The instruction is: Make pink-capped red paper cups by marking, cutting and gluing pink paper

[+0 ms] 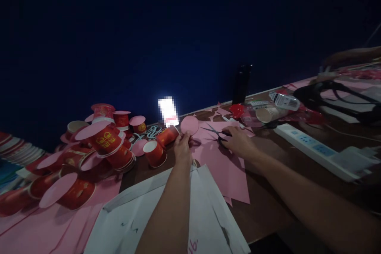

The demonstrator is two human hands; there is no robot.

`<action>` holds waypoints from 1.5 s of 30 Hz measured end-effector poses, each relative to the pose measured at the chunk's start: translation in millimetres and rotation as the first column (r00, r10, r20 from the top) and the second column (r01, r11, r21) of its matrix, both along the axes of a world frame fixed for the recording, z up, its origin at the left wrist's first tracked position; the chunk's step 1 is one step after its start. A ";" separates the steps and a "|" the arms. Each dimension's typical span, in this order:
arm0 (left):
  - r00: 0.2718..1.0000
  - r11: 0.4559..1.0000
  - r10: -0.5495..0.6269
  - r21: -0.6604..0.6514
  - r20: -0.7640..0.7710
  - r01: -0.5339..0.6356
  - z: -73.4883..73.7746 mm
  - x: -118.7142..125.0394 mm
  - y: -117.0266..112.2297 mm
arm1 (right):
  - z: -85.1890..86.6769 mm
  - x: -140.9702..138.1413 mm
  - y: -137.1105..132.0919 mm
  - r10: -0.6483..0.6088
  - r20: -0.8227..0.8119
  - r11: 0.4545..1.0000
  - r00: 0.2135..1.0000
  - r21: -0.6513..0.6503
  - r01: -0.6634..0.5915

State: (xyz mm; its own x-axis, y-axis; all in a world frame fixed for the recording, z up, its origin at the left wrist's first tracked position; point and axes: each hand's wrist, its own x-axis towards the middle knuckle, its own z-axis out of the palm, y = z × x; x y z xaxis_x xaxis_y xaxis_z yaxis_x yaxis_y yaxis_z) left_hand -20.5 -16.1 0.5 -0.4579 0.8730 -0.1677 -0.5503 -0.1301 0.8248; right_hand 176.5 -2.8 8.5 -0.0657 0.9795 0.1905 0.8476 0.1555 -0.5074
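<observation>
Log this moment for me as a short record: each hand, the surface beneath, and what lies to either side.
left hand: holding a flat, round pink paper disc
right hand: holding black-handled metal scissors, blades pointing toward the disc
beneath: pink paper sheet on a brown table
to the left: red printed paper cups, several with pink discs at one end
to the right: long white power strip

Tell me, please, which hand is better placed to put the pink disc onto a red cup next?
Probably the left hand: it holds the pink disc, and a red cup is close by. The right hand holds scissors and is farther from that cup.
</observation>
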 end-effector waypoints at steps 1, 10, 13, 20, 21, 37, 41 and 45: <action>1.000 1.000 -0.005 -0.003 -0.002 0.005 -0.4 0.0 0.1 | 1.7 0.6 0.1 -0.032 0.028 0.999 0.999 0.009 0.032; 1.000 0.999 -0.024 -0.034 0.000 0.024 -3.7 -0.5 0.8 | 0.2 12.0 2.4 -0.059 0.245 0.995 0.968 0.089 0.038; 0.999 0.997 -0.050 -0.054 -0.020 0.049 -2.0 -0.3 0.0 | 1.6 12.5 4.5 -0.024 0.090 0.985 0.996 0.171 0.008; 0.919 0.967 -0.253 -0.081 -0.303 0.240 -0.4 12.2 -6.2 | 6.4 -8.6 -2.3 0.120 -0.650 0.968 0.750 -0.092 -0.235; 0.902 0.962 -0.273 -0.080 -0.335 0.262 -1.3 14.6 -6.5 | 6.2 -10.8 -3.6 0.122 -0.698 0.959 0.706 -0.100 -0.265; 0.518 0.928 -0.367 -0.265 -0.773 0.261 4.8 24.6 -14.9 | 7.5 -9.5 -0.4 -0.189 -0.930 0.864 0.316 -0.310 -0.396; 0.460 0.979 -0.201 -0.163 -0.865 0.122 7.6 29.3 -18.5 | 4.9 -11.5 -2.3 -0.114 -0.877 0.899 0.467 -0.292 -0.328; 0.120 0.995 0.038 0.049 -0.992 0.087 5.9 28.3 -21.5 | 3.6 -12.8 -5.2 -0.032 -0.776 0.938 0.630 -0.241 -0.248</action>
State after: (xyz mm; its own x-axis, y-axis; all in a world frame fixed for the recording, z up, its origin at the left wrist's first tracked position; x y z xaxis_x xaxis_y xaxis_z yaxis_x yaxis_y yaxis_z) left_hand 7.8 -37.6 6.4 -0.1450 0.8666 0.4776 0.7383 -0.2266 0.6353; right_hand 163.7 -8.1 12.0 -0.1441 0.9868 -0.0736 0.1221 -0.0560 -0.9909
